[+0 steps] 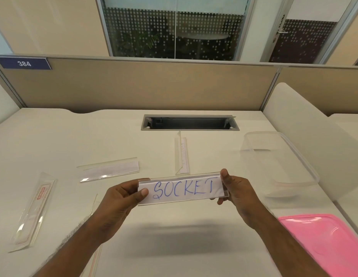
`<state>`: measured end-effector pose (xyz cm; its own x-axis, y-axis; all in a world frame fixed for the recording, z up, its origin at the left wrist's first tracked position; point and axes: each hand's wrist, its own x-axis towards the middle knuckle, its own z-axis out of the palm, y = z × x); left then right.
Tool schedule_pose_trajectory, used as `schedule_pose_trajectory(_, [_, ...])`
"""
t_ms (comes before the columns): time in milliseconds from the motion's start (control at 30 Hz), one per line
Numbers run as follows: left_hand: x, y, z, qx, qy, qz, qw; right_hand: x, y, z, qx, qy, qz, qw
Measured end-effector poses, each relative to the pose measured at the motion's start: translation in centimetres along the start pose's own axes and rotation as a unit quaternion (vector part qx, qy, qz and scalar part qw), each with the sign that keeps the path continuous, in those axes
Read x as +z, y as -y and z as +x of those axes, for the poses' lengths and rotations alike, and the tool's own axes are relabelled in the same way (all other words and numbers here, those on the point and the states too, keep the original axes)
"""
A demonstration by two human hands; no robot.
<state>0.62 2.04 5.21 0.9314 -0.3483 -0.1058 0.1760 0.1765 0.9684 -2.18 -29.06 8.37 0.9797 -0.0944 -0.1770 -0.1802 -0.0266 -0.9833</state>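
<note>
Obs. Clear label holder held level in the air above the worktop, straight in front of the person, blue lettering SOCKET facing the camera. Left hand pinches its left end, thumb on the front over the paper slip, fingers behind. Right hand grips the right end, thumb at the top corner, fingers curled under. Both hands grasping, neither free.

Risks (judgement).
1) The slip looks like loose paper in a sleeve; a drag from the left thumb could shift or crease it.
2) That thumb sits close to the S; if the ink is fresh, a smear is likely.
3) The sleeve is smooth and held only at its ends. A slackened pinch on one side would tip it and let it drop.
4) Pressing the ends toward each other could bow the plastic.

Surroundings. Second holder lies flat beyond the left hand. Third holder lies lengthwise just beyond the held one. Red-printed holder lies at far left. Another clear strip is partly hidden under the left forearm; cannot tell what it carries. Clear tub is open, to the right, near the right hand. Pink lid lies beside the right forearm, apart from the tub. Cable slot is open at the back, below the partition. Nothing stands between the held holder and the tub; the third holder lies in the way straight ahead
</note>
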Motion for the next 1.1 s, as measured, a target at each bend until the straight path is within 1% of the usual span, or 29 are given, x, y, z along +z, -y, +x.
schedule_pose_trajectory(200, [0.3, -0.2, 0.1, -0.003, -0.015, 0.004, 1.000, 0.0, -0.1, -0.1, 0.002, 0.000, 0.004, 1.000])
schedule_pose_trajectory(367, [0.4, -0.3, 0.3, -0.007, -0.023, 0.003, 1.000, -0.4, -0.4, -0.1, 0.011, 0.018, -0.027, 0.999])
schedule_pose_trajectory(433, [0.3, -0.3, 0.4, -0.007, -0.018, 0.000, 1.000, -0.9, -0.3, -0.1, -0.008, 0.000, -0.069, 0.998])
schedule_pose_trajectory(500, [0.4, -0.2, 0.6, -0.006, -0.013, 0.000, 1.000, -1.8, 0.0, 0.0, -0.057, -0.019, -0.114, 0.992])
schedule_pose_trajectory(533, [0.4, -0.2, 0.7, -0.006, -0.011, 0.002, 1.000, -2.3, 0.4, 0.0, -0.086, -0.015, -0.141, 0.986])
schedule_pose_trajectory(600, [0.7, -0.1, 1.1, -0.004, -0.004, 0.013, 1.000, -3.3, 1.2, 0.0, -0.132, 0.030, -0.216, 0.967])
schedule_pose_trajectory(633, [1.0, -0.1, 1.4, -0.003, 0.001, 0.018, 1.000, -3.6, 1.6, -0.1, -0.142, 0.060, -0.259, 0.953])
schedule_pose_trajectory(733, [1.7, 0.2, 2.3, 0.000, 0.015, 0.019, 1.000, -3.8, 2.6, -0.3, -0.118, 0.132, -0.379, 0.908])
schedule_pose_trajectory(833, [2.5, 0.4, 3.3, 0.001, 0.036, 0.019, 0.999, -3.7, 2.9, -0.2, -0.100, 0.162, -0.478, 0.858])
schedule_pose_trajectory(900, [3.0, 0.5, 3.8, 0.003, 0.049, 0.021, 0.999, -3.7, 2.9, -0.1, -0.108, 0.167, -0.512, 0.836])
schedule_pose_trajectory(1000, [3.9, 0.4, 4.7, 0.005, 0.048, 0.021, 0.999, -4.1, 2.6, -0.1, -0.113, 0.153, -0.506, 0.841])
schedule_pose_trajectory(1100, [4.9, 0.5, 5.4, 0.002, 0.033, 0.017, 0.999, -4.7, 2.2, -0.2, -0.121, 0.123, -0.471, 0.865])
